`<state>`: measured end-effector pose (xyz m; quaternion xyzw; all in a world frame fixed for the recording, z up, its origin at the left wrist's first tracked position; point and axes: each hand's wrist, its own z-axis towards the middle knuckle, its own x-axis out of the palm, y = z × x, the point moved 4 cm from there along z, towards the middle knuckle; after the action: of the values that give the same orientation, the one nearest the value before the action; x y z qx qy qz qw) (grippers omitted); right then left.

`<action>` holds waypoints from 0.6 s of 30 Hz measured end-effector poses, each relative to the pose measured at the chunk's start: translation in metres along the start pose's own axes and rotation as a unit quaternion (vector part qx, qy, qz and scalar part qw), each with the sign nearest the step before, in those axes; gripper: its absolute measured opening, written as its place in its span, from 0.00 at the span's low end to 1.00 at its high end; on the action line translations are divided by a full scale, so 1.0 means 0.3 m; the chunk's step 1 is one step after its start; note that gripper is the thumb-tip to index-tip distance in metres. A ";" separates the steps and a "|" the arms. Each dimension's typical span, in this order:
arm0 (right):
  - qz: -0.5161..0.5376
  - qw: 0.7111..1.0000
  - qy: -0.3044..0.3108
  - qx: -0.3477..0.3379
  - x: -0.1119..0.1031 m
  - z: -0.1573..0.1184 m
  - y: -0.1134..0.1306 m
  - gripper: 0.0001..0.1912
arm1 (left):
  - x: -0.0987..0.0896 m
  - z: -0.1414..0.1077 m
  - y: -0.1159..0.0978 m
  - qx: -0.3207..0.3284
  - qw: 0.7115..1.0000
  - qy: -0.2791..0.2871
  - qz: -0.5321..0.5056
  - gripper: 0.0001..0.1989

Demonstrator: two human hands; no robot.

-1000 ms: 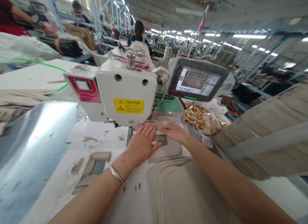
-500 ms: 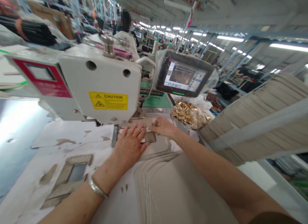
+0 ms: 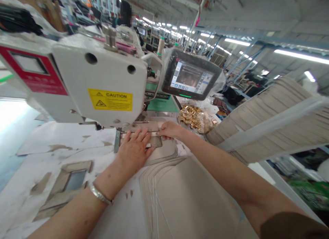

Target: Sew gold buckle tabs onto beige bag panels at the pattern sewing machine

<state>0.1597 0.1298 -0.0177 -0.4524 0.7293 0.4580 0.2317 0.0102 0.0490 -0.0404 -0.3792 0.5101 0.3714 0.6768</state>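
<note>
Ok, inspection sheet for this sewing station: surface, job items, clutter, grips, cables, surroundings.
Surface: white work table, grey smudges on it.
Job items: beige panel with a window cut-out, under the sewing machine head; stacked beige panels nearer the person.
Clutter: bag of gold metal fittings; bundle of beige panels at right; beige window-shaped piece at left.
Grips: left hand flat on the panel, fingers spread; right hand fingertips at the panel's edge.
Cables: green cord at far left edge.
Surroundings: rows of sewing stations under strip lights; co-worker farther along.
</note>
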 end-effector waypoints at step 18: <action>0.392 0.913 0.102 -0.035 -0.013 -0.003 -0.054 0.14 | -0.002 -0.001 0.000 0.009 1.000 0.000 0.000 0.27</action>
<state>0.1757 0.1282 -0.0218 -0.1821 0.8512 0.4888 -0.0586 0.0099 0.0486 -0.0399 -0.3727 0.5132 0.3668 0.6806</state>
